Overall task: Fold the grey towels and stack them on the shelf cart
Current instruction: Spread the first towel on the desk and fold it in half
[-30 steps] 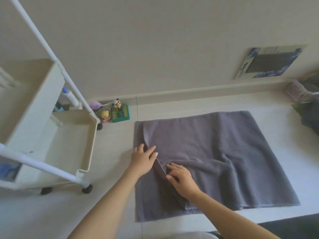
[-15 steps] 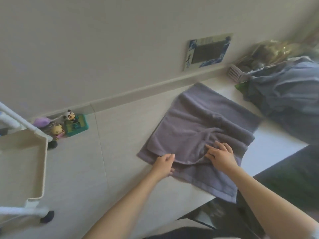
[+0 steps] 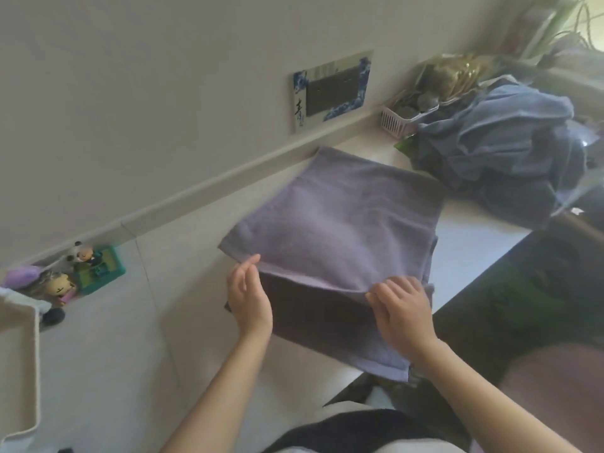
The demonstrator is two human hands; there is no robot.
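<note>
A grey towel lies on the pale floor by the wall, its upper layer raised off the lower layer along the near edge. My left hand pinches that raised edge at its left corner. My right hand grips the same edge at its right end, fingers curled over the fold. The lower layer stays flat beneath, in shadow. A corner of the white shelf cart shows at the far left edge.
A heap of more grey-blue towels sits at the right, by a pink basket. Small toy figures and a green box stand along the skirting at left. A framed picture leans on the wall.
Both hands took hold of the towel's edge and lifted the upper layer. The view swung right, so the cart slid almost out of frame and the towel heap came in.
</note>
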